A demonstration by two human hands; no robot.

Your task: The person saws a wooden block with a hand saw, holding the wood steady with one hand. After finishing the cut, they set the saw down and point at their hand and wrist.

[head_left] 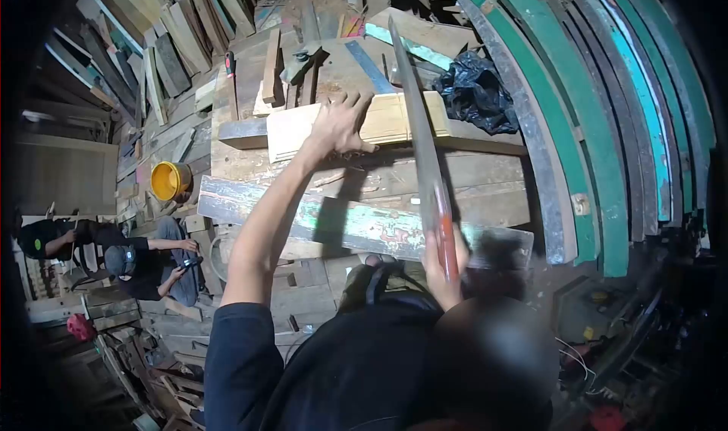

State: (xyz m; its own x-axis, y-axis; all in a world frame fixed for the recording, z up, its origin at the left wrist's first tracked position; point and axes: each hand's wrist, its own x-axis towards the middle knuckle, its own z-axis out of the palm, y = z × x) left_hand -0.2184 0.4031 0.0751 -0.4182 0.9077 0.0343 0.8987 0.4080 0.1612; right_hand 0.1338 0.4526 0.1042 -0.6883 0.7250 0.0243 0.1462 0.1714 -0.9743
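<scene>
A pale wooden board (387,120) lies across a darker beam (485,143) on the workbench. My left hand (341,125) rests on the board, fingers spread toward its far edge and thumb out to the right. In my right hand (440,268) is a handsaw (421,120), gripped by its reddish-brown handle. The saw's long blade points away from me and crosses over the board near its right end, to the right of my left hand. Nearer to me lies a plank with worn green and white paint (364,226).
A black plastic bag (479,93) sits beyond the board's right end. Long green-painted planks (546,120) stand along the right. At the left are a yellow bucket (170,181), a screwdriver (230,65) and a seated person (163,264). Wood offcuts (273,63) lie at the bench's back.
</scene>
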